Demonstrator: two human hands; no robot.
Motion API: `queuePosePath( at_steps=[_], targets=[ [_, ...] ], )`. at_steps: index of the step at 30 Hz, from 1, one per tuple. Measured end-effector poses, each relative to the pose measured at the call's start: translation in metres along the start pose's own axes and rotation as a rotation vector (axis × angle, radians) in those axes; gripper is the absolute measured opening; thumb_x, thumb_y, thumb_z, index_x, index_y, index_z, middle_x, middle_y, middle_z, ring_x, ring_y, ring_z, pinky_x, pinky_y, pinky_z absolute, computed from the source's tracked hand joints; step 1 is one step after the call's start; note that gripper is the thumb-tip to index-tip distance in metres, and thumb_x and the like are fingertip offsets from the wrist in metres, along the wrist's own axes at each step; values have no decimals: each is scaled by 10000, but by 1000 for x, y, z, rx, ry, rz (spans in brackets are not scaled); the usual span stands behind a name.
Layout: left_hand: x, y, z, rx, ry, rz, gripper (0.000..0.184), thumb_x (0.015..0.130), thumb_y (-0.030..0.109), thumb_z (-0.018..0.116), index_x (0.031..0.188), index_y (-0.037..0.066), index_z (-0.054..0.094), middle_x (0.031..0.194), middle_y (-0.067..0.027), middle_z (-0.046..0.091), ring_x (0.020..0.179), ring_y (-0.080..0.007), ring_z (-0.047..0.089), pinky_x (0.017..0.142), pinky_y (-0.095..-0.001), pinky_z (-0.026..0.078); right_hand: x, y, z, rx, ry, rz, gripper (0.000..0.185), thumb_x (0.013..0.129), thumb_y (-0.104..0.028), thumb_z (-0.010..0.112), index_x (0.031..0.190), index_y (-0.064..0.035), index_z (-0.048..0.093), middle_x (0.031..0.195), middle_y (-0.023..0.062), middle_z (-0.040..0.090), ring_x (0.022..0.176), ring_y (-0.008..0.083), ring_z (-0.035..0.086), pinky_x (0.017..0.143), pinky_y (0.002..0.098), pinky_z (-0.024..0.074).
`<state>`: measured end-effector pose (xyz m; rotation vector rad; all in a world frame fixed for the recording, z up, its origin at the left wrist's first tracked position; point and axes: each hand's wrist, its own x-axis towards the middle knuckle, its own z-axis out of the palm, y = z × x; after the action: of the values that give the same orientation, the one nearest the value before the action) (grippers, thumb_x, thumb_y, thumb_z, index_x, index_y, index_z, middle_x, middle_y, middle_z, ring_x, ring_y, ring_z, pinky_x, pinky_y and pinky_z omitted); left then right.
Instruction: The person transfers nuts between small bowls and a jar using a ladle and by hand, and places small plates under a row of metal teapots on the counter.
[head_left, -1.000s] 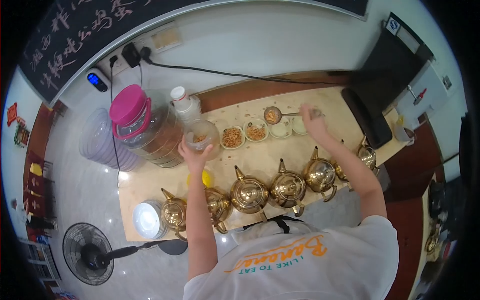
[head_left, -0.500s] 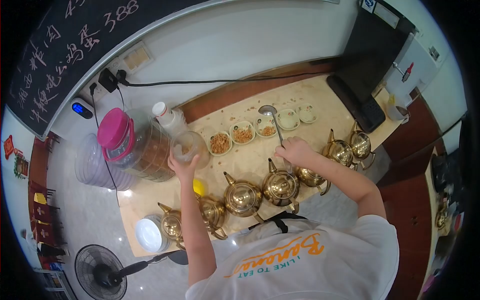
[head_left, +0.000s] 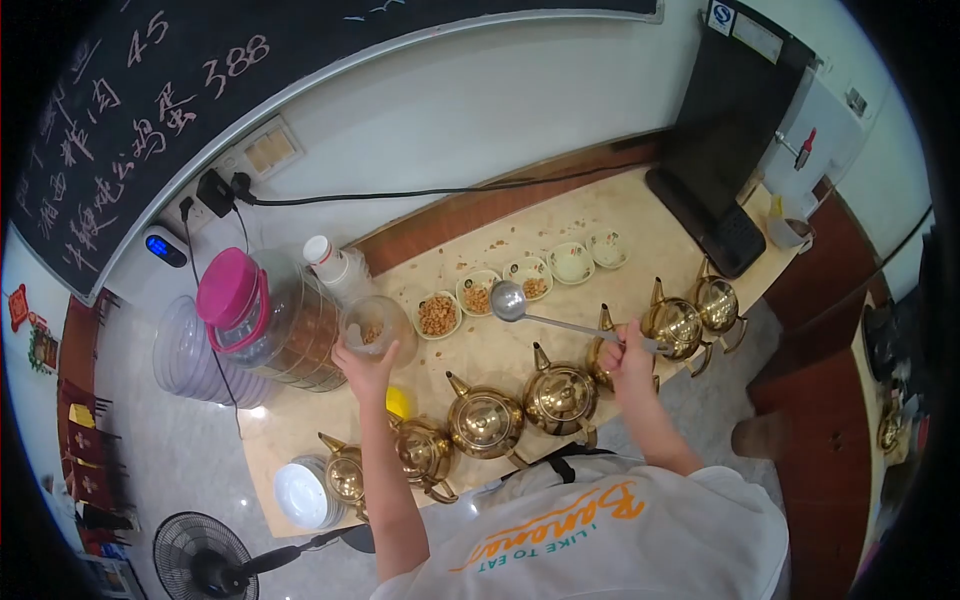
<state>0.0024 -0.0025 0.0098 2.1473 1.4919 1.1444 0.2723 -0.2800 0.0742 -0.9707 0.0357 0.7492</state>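
My left hand (head_left: 366,366) grips the near side of a clear plastic tub (head_left: 396,318) that has a few brown, peanut-like pieces in the bottom. In my right hand (head_left: 630,358) is the handle of a metal ladle (head_left: 508,301). Its bowl hangs over the near edge of a row of small patterned dishes, beside the third one. Three dishes hold brown pieces: the fullest (head_left: 437,315), a middle one (head_left: 477,293) and one with fewer (head_left: 529,279). Two more dishes (head_left: 571,263) at the right end show bare insides.
Several brass teapots (head_left: 485,420) line the table's near edge. A large jar (head_left: 285,325) with a pink lid and stacked white cups (head_left: 345,270) stand left. White plates (head_left: 305,493) sit at the near-left corner, a black device (head_left: 715,225) at the right. Crumbs dot the wooden table (head_left: 590,205).
The ladle's bowl has moved left and nearer to me, away from above the third dish. My right hand has shifted right and toward me. The left hand stays on the tub.
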Motion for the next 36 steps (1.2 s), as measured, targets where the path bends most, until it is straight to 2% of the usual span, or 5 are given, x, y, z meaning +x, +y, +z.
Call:
queuePosePath(
  at_steps=[10, 16, 22, 28, 36],
  targets=[
    [-16, 10, -9, -267, -58, 69, 1054, 512, 306, 830, 1253, -71, 181, 1240, -227, 292, 1167, -343, 314, 984, -416, 276, -22, -29, -10, -20, 154, -159, 344, 912, -406, 404, 716, -124, 386, 528, -25, 264, 448, 91, 242, 410, 233, 199],
    [-16, 22, -25, -164, -111, 27, 1117, 438, 300, 855, 1291, -3, 200, 1249, -248, 257, 1149, -378, 311, 962, -447, 307, -24, -26, -20, 54, 142, -78, 340, 917, -401, 395, 706, -135, 373, 521, -32, 258, 446, 91, 222, 420, 244, 205],
    [-18, 3, -15, -158, -109, 85, 1062, 466, 283, 846, 1256, -46, 218, 1261, -260, 252, 1162, -367, 318, 976, -425, 303, -36, -28, -24, -32, 172, -91, 343, 911, -430, 388, 713, -151, 379, 501, -28, 251, 437, 93, 240, 425, 237, 219],
    [-17, -11, -7, -574, -210, -174, 1020, 496, 248, 822, 1258, -52, 213, 1240, -217, 324, 1163, -308, 365, 966, -392, 324, -37, -23, -26, -85, 216, -153, 340, 909, -423, 401, 710, -149, 369, 512, -35, 247, 449, 85, 233, 438, 241, 202],
    [-4, -16, -8, -414, -185, 17, 912, 482, 243, 816, 1215, -32, 348, 1195, -181, 371, 1133, -298, 383, 954, -384, 331, -36, -18, -20, -48, 162, -82, 335, 912, -419, 398, 726, -140, 381, 508, -33, 264, 451, 88, 248, 443, 235, 212]
  ],
)
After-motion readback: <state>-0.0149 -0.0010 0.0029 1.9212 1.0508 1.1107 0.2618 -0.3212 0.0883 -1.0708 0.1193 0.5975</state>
